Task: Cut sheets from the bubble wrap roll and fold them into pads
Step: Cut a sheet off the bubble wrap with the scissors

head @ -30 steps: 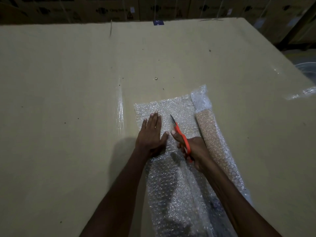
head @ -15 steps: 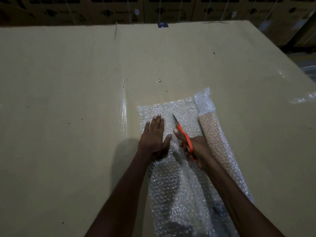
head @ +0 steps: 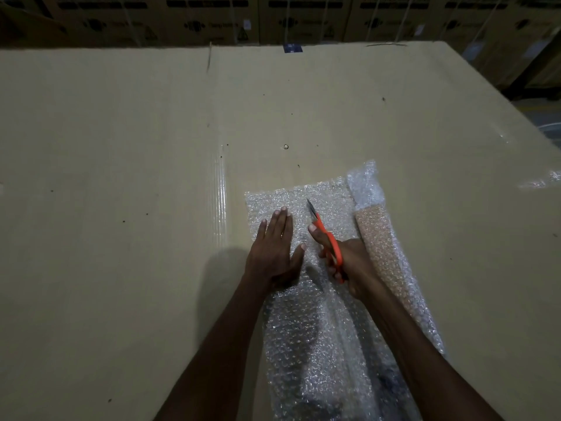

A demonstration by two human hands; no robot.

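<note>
A clear bubble wrap sheet (head: 303, 329) lies on the cardboard-covered table (head: 121, 177), running from the near edge toward the middle. My left hand (head: 274, 247) presses flat on its far left part, fingers together. My right hand (head: 349, 265) grips orange-handled scissors (head: 326, 238), whose blades point away from me along the sheet, beside my left hand. A narrower folded strip of bubble wrap (head: 382, 247) lies along the sheet's right side, touching it.
Stacked printed cartons (head: 273, 16) line the far side of the table. A scrap of clear wrap (head: 540, 180) sits at the right edge. A strip of clear tape (head: 220, 202) runs across the cardboard left of the sheet.
Both hands have edged slightly forward along the sheet, the scissors advancing with the right hand. The view has tilted a little.
</note>
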